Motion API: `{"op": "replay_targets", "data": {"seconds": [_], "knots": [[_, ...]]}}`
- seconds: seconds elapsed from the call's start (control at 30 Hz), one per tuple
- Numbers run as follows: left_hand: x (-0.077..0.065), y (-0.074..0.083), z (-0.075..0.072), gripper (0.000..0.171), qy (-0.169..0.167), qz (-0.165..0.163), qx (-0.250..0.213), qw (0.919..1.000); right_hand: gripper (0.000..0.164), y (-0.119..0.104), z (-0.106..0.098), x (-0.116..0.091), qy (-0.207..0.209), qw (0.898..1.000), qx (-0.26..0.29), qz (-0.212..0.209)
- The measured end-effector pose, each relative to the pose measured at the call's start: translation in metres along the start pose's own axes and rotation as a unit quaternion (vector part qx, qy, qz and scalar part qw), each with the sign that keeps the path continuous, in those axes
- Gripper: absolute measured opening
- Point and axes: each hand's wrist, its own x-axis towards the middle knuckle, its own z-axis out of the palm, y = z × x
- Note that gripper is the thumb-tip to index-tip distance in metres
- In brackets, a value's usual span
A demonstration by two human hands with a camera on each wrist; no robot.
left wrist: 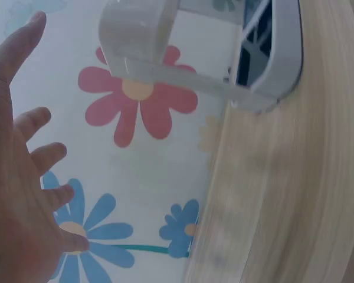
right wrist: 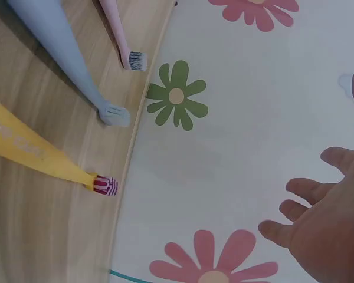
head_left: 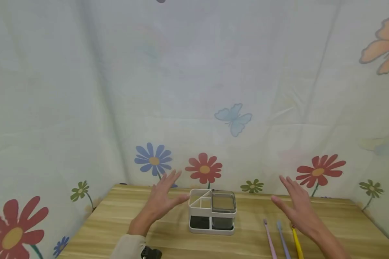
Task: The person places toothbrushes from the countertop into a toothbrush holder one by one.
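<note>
A white toothbrush holder with divided compartments and a clear grey cup stands in the middle of the table. Just left of it, my left hand hovers with fingers spread, holding nothing. My right hand is raised over the right part of the table, its fingers extended and its palm bare. Below and left of that hand lie three toothbrushes side by side: a pink one, a blue one and a yellow one. Their bristle heads point to the back edge in the right wrist view.
The wood-grain table ends at a hanging white cloth printed with flowers and butterflies, close behind the holder. A small black object sits by the left sleeve at the front.
</note>
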Motion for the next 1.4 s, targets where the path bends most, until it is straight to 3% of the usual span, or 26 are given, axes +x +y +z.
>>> {"op": "replay_targets", "data": {"seconds": [0.23, 0.37, 0.53, 0.73, 0.87, 1.1, 1.4], "knots": [[0.007, 0.010, 0.006, 0.085, -0.001, -0.001, -0.102, 0.9948, 0.081, 0.006, -0.011, -0.009, -0.033, 0.998, 0.024, 0.052], [0.010, 0.017, 0.009, 0.083, -0.004, -0.006, -0.131, 0.9913, 0.082, 0.013, -0.015, -0.016, -0.052, 0.994, 0.025, 0.088], [0.009, 0.020, 0.013, 0.079, -0.016, -0.024, -0.153, 0.9878, 0.080, 0.018, -0.021, -0.020, -0.057, 0.993, 0.042, 0.092], [0.007, 0.017, 0.021, 0.082, -0.051, -0.003, -0.208, 0.9768, 0.076, 0.025, -0.029, -0.024, -0.079, 0.989, 0.026, 0.119], [0.007, 0.013, 0.027, 0.082, -0.068, 0.007, -0.222, 0.9726, 0.071, 0.033, -0.035, -0.028, -0.094, 0.987, 0.017, 0.131], [0.008, 0.010, 0.029, 0.079, -0.084, 0.016, -0.232, 0.9690, 0.055, 0.042, -0.040, -0.035, -0.090, 0.989, 0.037, 0.111], [0.006, 0.011, 0.030, 0.079, -0.087, 0.004, -0.254, 0.9631, 0.052, 0.052, -0.040, -0.037, -0.138, 0.976, 0.089, 0.141]]}}
